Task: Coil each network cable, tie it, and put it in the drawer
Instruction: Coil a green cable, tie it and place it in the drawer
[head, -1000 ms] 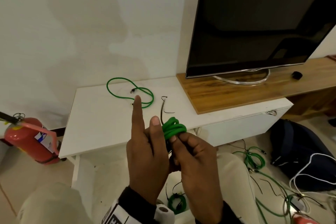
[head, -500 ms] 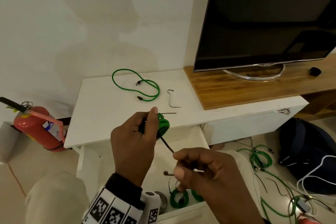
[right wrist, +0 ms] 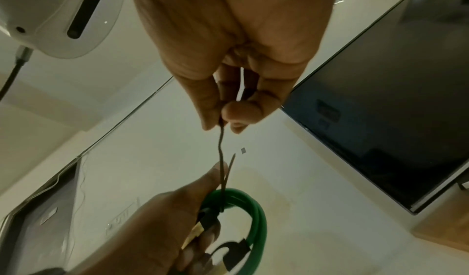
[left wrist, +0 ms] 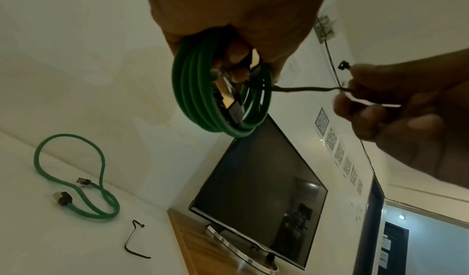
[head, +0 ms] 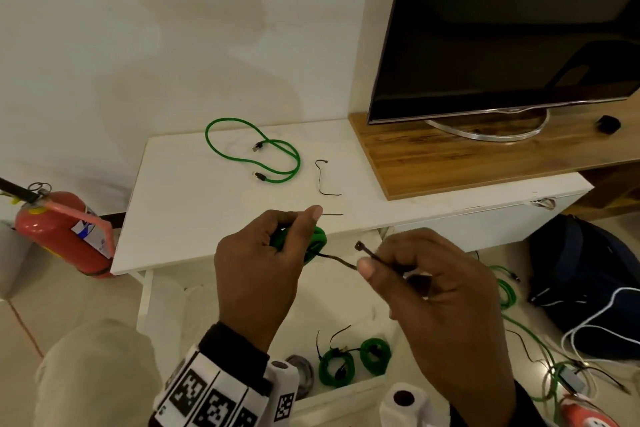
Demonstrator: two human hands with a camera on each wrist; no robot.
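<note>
My left hand (head: 277, 246) (left wrist: 238, 44) grips a small coil of green network cable (head: 317, 241) (left wrist: 200, 98) (right wrist: 253, 219), its two plugs tucked inside the loops. A thin black tie (head: 337, 258) (left wrist: 304, 89) (right wrist: 221, 147) runs from the coil to my right hand (head: 384, 263) (right wrist: 225, 117), which pinches it between thumb and fingers; the tie's square head (head: 358, 246) sticks out above the thumb. Below, the open white drawer (head: 346, 392) holds two tied green coils (head: 353, 359). Another green cable (head: 252, 149) (left wrist: 76, 179) lies loose on the white cabinet top (head: 194, 204).
A spare black tie (head: 323, 178) (left wrist: 132, 241) lies bent on the cabinet. A television (head: 512, 28) stands on a wooden shelf (head: 450, 156) at right. A red fire extinguisher (head: 59, 232) stands at left. Tangled green and white cables (head: 540, 333) and a dark bag (head: 588, 274) lie on the floor.
My hands have parted: the right hand has drawn the black tie out to the right of the coil, while the left keeps holding the coil. The view has tipped down towards the drawer.
</note>
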